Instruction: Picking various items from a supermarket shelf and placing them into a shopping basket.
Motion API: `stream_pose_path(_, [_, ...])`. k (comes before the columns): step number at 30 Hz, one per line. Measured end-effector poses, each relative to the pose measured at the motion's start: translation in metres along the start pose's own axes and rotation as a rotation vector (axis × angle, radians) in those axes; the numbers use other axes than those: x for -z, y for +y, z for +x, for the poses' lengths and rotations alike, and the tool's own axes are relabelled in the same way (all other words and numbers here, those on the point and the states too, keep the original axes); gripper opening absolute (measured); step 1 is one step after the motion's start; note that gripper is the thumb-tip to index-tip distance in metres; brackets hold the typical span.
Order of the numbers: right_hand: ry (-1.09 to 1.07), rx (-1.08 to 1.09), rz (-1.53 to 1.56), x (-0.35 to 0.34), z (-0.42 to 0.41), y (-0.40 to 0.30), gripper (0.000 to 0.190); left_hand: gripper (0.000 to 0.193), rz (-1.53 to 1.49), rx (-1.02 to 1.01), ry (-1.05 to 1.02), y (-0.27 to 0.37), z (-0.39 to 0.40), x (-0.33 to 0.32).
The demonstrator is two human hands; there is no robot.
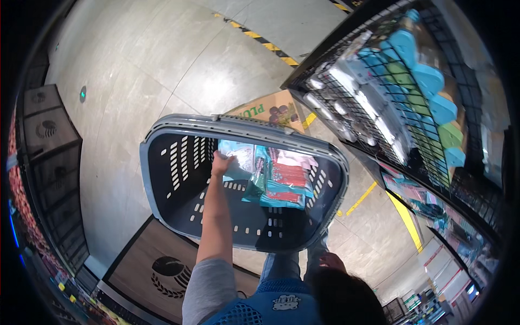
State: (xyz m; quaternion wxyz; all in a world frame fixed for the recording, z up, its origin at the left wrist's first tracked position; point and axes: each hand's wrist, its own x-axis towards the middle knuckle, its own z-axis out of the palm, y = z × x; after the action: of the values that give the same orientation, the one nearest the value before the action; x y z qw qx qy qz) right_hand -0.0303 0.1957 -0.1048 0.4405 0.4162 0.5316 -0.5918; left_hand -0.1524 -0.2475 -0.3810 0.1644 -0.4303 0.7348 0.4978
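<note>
A dark grey plastic shopping basket [248,219] with slotted walls is in front of my legs. My left hand [222,163] reaches down into it and grips the left edge of a light-blue and clear packet [241,160]. To the right of this packet, red-and-blue packets [288,174] lie overlapped against the basket's wall. A green-and-blue packet [256,183] sits between them, and a pale pink item [294,158] is above the red ones. Below the basket's lower right rim, my right hand [332,260] shows only in part beside my leg; its fingers are mostly hidden.
A printed cardboard box [276,109] stands behind the basket. Along the right runs a black wire-mesh rack [390,93] with blue and green goods. Wood-look display stands [142,268] are at lower left and far left. Yellow tape [404,219] marks the tiled floor.
</note>
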Motion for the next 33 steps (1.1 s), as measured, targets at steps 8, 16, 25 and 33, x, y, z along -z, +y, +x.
stream_pose_path(8, [0.069, 0.16, -0.32, 0.035, -0.003, 0.003, 0.026, 0.057, 0.33, -0.18, -0.166, 0.055, -0.06, 0.011])
stream_pose_path(16, [0.086, 0.536, -0.355, 0.1, 0.026, -0.024, 0.024, 0.031, 0.241, -0.509, -0.002, 0.124, -0.21, -0.012])
stream_pose_path(25, [0.264, 1.376, -0.432, 0.072, -0.053, -0.288, 0.023, 0.026, 0.086, -0.816, 0.09, 0.152, -0.378, -0.077])
stream_pose_path(33, [0.759, 0.838, -0.942, 0.058, -0.036, -0.39, 0.068, 0.015, 0.146, -0.657, -0.054, 0.118, -0.445, -0.081])
